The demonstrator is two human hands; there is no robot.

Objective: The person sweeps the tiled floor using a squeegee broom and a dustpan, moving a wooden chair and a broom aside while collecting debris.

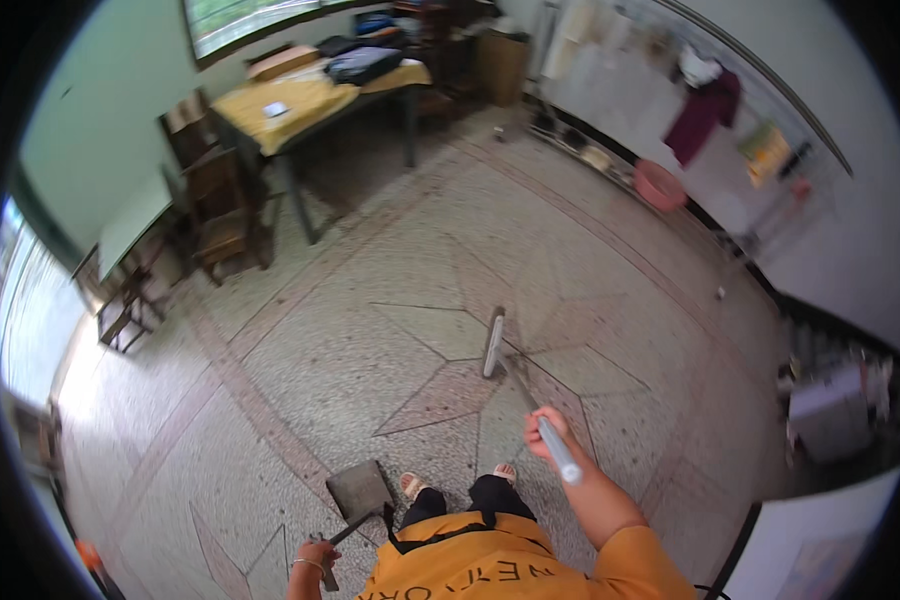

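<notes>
My right hand is closed around the grey handle of a long-handled broom. The broom's narrow head is at the floor ahead of my feet, over the star pattern. At the lower left my left hand grips the dark handle of a dustpan. The dustpan's grey pan lies to the left of my sandalled feet, apart from the broom head. Whether the pan touches the floor is hard to tell.
A table with a yellow cloth stands at the upper left, with wooden chairs beside it. Along the right wall are a rack, hanging cloths and a pink basin. A pale box-like object stands at the far right. Small white bits lie near that wall.
</notes>
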